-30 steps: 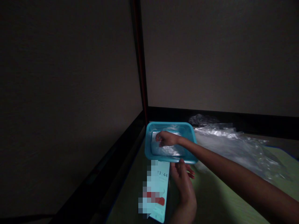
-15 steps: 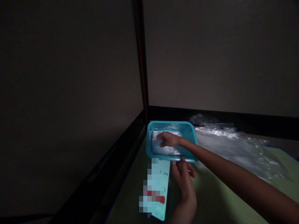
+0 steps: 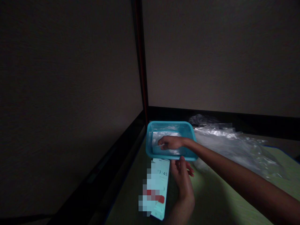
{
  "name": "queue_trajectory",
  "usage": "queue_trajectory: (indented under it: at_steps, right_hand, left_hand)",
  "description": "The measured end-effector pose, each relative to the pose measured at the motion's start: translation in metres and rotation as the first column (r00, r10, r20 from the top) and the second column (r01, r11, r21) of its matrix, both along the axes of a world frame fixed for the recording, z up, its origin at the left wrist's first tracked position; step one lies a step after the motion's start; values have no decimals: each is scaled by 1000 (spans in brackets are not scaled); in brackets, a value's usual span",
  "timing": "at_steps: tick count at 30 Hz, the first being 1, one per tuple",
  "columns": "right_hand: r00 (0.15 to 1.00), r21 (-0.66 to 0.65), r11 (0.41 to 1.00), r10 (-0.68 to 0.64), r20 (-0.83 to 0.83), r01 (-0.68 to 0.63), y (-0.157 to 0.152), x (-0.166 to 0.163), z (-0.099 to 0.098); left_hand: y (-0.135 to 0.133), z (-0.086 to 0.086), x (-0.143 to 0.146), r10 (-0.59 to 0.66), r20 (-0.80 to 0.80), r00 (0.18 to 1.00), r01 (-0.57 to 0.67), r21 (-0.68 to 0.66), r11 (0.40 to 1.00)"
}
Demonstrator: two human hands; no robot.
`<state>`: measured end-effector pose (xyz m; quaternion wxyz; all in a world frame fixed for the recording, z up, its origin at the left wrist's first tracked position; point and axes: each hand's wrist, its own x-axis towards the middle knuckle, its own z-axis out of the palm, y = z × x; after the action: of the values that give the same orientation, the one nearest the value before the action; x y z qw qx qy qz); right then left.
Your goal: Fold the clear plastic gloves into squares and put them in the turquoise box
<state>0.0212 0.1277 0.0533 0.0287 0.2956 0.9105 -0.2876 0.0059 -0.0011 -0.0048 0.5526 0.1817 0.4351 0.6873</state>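
Observation:
A turquoise plastic basin [image 3: 195, 147] stands near the corner, with clear plastic bags [image 3: 172, 152] lying flat inside it. My right hand [image 3: 172, 142] reaches in from the right, its fingers pinched over the bags; a thin pale edge shows at the fingertips, seemingly plastic film. At the front wall of the basin is my left hand [image 3: 182, 175], its thumb on the rim and its fingers curled below. Left of that hand, a phone [image 3: 160, 182] with a lit timer screen leans against or lies close to the basin; part of it is pixelated.
A heap of clear plastic [image 3: 234, 150] spreads over the green mat [image 3: 248, 203] to the right. Behind it lies a crumpled dark plastic piece [image 3: 202, 119]. Two walls meet behind the basin at a dark post [image 3: 142, 62].
My right hand has shifted slightly down, and its fingers have closed, with a pale edge now at the tips. The phone's timer has advanced. My left hand stays at the rim.

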Motion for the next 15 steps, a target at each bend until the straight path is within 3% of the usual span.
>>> queue_trajectory:
  at_steps: [15]
  right_hand:
    - [999, -30, 999, 28, 24, -28, 5, 9, -6]
  left_hand:
    - [6, 3, -3, -68, -74, 995, 71, 38, 997]
